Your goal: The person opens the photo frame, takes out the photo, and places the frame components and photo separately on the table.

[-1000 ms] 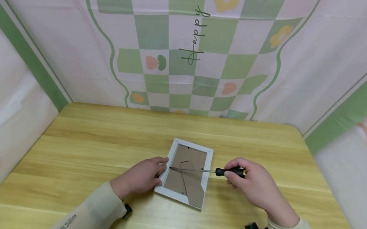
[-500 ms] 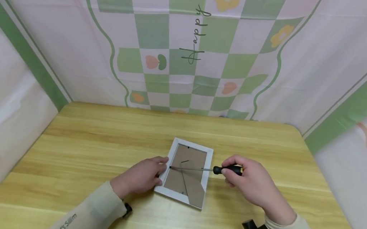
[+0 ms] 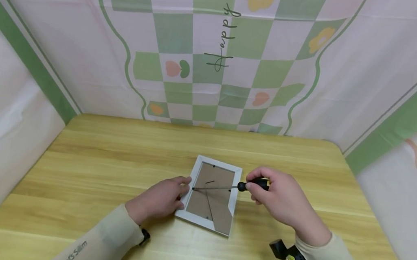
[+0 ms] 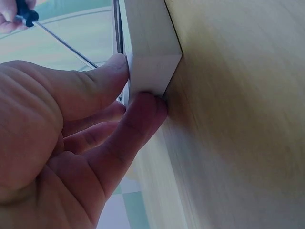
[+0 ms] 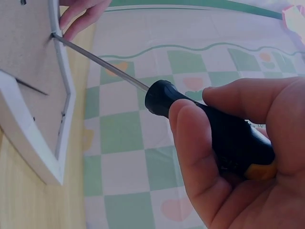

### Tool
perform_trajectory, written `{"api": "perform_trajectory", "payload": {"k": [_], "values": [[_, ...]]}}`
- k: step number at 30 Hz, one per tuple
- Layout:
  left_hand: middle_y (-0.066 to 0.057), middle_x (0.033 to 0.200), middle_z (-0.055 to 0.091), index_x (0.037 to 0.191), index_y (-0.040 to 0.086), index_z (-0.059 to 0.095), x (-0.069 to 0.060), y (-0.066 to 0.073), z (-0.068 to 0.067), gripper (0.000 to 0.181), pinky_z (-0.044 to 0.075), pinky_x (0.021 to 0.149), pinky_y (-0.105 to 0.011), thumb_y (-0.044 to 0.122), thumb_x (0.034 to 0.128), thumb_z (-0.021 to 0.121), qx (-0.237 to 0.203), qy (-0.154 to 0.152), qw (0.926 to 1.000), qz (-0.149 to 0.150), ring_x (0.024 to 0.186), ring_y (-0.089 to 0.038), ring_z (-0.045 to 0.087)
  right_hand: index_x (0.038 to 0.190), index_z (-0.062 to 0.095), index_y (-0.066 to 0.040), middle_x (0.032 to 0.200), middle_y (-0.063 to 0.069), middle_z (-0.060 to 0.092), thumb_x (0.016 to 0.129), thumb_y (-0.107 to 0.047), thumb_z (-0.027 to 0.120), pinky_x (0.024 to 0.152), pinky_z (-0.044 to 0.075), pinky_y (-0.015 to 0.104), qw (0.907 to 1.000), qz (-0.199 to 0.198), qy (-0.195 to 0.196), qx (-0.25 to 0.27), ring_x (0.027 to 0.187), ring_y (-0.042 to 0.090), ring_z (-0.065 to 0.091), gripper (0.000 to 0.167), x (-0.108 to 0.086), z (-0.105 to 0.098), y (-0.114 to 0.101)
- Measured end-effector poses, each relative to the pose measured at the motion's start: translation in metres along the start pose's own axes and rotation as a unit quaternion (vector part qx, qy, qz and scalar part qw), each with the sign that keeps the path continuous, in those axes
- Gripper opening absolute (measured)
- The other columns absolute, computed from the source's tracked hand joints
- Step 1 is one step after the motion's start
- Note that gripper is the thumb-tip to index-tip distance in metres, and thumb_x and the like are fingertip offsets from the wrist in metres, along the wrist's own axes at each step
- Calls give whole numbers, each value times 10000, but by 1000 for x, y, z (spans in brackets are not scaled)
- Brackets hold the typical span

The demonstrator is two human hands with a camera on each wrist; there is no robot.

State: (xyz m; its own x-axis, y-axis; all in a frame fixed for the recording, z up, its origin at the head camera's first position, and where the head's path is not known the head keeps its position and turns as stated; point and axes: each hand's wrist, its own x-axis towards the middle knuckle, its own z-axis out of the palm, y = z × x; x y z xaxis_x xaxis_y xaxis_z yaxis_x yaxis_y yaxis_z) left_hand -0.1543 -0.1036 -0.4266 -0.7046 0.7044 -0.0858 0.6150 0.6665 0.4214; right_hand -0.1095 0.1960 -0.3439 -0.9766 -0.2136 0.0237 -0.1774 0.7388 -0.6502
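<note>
A white picture frame [image 3: 205, 227] lies back side up on the table, its brown backing board [image 3: 202, 205] showing. My left hand [image 3: 163, 196] holds the frame by its left edge; in the left wrist view the thumb lies on the upper face and other fingers touch the side. In my right hand [image 3: 280, 197] is a screwdriver [image 5: 233, 138] with a black and yellow handle, gripped between thumb and fingers. Its shaft slants across the backing, and the tip meets a small dark tab [image 5: 53, 36] at the frame's left inner edge.
Similar dark tabs sit along the other inner edges, one being the top tab [image 3: 213, 166]. The wooden table [image 3: 119, 147] ends at a checkered curtain [image 3: 208, 36] behind, with curtains on both sides. Each wrist bears a black device, such as the right wrist device [image 3: 290, 257].
My right hand has moved left and away from me, raising the screwdriver's handle so the shaft stands steeper. The tip stays at the left tab. My left hand and the frame hold still.
</note>
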Motion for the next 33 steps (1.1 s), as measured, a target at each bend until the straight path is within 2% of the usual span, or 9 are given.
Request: {"api": "perform_trajectory", "payload": {"k": [4, 12, 20, 28, 33], "values": [[-198, 1464, 465, 842, 94, 582, 0, 0, 0, 146, 489, 918, -417, 96, 920, 706, 20, 0, 10000, -29, 1200, -353, 564, 1010, 668, -180, 702, -88, 646, 958, -193, 670, 483, 430, 320, 10000, -96, -14, 0, 590, 122, 611, 54, 4, -2, -6], [-201, 1465, 462, 857, 85, 591, 0, 1, -1, 130, 491, 901, -411, 90, 920, 704, 7, -18, 10000, -43, 1203, -358, 560, 997, 655, -169, 659, -89, 613, 966, -196, 668, 558, 496, 316, 9995, -309, -25, -18, 608, 104, 624, 43, 11, -3, -19], [-207, 1464, 461, 790, 118, 523, 0, -1, 0, 220, 489, 865, -398, 89, 917, 701, -17, 6, 10000, 29, 1191, -361, 566, 990, 652, -189, 684, -63, 634, 965, -212, 671, 444, 419, 308, 9988, -457, 13, -196, 536, 108, 588, 39, 17, -3, -27], [-218, 1449, 473, 778, 118, 511, 0, -2, 0, 237, 491, 851, -396, 88, 910, 705, 28, 51, 9999, 103, 1169, -357, 580, 978, 662, -183, 669, -109, 612, 959, -208, 679, 450, 419, 299, 9969, -719, 157, -271, 516, 60, 560, 36, 20, -1, -35], [-212, 1449, 477, 823, 96, 562, 1, -1, 0, 171, 492, 874, -401, 89, 905, 712, 48, 32, 10000, 66, 1175, -355, 577, 979, 662, -174, 683, -107, 617, 954, -198, 686, 435, 420, 297, 9965, -773, 169, -257, 512, 65, 558, 42, 22, -1, -41]]}}
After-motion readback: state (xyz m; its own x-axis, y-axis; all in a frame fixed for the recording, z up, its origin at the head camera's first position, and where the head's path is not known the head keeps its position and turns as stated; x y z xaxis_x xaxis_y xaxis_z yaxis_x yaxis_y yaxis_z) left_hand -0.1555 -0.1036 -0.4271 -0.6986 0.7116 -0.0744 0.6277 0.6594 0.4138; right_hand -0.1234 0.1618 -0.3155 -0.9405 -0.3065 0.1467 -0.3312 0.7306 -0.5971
